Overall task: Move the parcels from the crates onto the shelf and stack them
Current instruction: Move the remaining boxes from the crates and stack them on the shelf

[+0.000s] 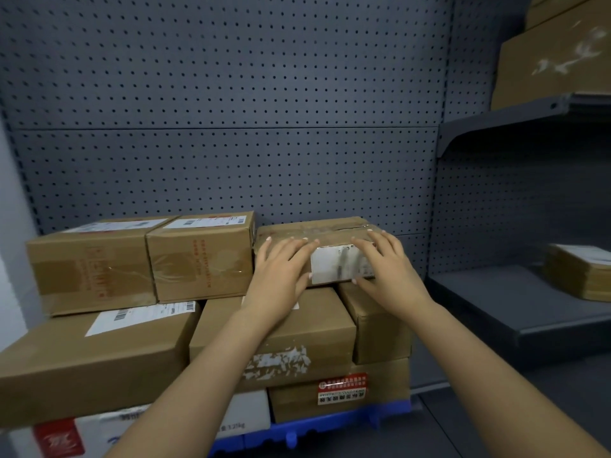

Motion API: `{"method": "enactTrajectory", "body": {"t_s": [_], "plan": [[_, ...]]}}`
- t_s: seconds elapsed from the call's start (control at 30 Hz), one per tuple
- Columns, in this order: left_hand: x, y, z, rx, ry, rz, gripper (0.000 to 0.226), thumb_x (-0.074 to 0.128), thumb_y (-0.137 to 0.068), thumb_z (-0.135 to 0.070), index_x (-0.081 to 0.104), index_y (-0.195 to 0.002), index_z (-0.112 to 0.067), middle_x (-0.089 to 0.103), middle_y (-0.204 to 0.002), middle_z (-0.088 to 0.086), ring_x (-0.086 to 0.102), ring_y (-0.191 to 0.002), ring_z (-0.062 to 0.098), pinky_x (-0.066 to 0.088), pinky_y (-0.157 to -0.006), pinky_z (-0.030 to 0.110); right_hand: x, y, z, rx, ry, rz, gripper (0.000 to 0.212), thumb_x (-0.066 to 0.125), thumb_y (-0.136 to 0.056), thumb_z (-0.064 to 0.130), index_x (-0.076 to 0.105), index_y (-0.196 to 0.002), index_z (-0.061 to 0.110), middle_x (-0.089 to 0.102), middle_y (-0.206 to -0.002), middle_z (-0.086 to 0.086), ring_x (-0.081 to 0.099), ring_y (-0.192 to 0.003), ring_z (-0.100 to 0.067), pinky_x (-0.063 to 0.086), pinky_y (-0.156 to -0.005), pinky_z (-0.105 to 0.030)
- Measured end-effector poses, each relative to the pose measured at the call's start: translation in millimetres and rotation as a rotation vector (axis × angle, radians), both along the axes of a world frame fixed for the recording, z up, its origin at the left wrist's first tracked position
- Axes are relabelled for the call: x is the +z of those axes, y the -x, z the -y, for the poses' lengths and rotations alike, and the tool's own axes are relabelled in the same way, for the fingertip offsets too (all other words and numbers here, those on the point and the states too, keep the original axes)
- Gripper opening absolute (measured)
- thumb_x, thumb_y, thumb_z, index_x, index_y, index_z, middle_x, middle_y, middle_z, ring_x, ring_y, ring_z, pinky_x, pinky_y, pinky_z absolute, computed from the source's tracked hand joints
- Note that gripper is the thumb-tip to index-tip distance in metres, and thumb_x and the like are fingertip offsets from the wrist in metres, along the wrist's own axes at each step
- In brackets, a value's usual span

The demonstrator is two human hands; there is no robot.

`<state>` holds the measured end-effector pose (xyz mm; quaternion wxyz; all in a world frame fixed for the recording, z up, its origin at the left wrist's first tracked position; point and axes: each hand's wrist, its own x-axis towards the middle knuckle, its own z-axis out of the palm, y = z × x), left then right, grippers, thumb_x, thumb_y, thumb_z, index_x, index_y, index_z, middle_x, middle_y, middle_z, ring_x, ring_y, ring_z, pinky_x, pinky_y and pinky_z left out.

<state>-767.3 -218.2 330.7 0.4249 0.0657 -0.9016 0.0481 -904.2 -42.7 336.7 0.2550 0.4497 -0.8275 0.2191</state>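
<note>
Currently small parcel (330,241) found at frame centre, topmost on stacked boxes (314,325) piled over blue crate (330,421). Left hand (284,269) and right hand (386,262) laid flat across it, fingers nearly straight, thumbs against front face; nothing clasped. Slip judged possible if lifted so: glossy tape (314,231), scuffed white label (337,264), rectangular cardboard. Neighbouring cartons (198,259) could be knocked. Grey metal shelf (496,309) at right, flat parcel (578,272) lying on it.

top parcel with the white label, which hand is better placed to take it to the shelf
Right, probably: the right hand rests on the end of the parcel nearer the shelf at right; the left hand rests on the far end.
</note>
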Motion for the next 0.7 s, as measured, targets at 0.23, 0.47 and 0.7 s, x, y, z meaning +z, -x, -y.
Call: {"method": "enactTrajectory", "body": {"t_s": [0.23,0.47,0.7], "plan": [[-11,-67,-10,0.016,-0.052,-0.075,0.053,0.068,-0.086,-0.027,0.05,-0.135,-0.027,0.051,-0.136,-0.005,0.04,-0.132,0.016,0.015,-0.116,0.045,-15,-61,-6,0.097,-0.052,-0.025,0.066,0.062,-0.09,0.034,0.028,-0.147,0.03,0.023,-0.156,-0.001,0.016,-0.143,-0.02,0.021,-0.114,-0.035],[-34,-169,-29,0.137,-0.167,-0.09,0.054,0.07,-0.085,-0.028,0.051,-0.135,-0.026,0.05,-0.137,-0.004,0.039,-0.133,0.019,0.019,-0.114,0.049,-29,-146,-3,0.245,-0.034,0.043,0.065,0.064,-0.09,0.033,0.031,-0.145,0.033,0.024,-0.155,0.001,0.019,-0.142,-0.02,0.023,-0.114,-0.037],[-63,-278,-33,0.321,-0.196,-0.074,0.053,0.067,-0.082,-0.036,0.054,-0.133,-0.024,0.054,-0.132,-0.002,0.044,-0.125,0.02,0.023,-0.11,0.049,-44,-239,12,0.42,-0.068,0.035,0.061,0.06,-0.092,0.034,0.032,-0.145,0.03,0.022,-0.156,0.0,0.016,-0.143,-0.022,0.018,-0.116,-0.04]]}}
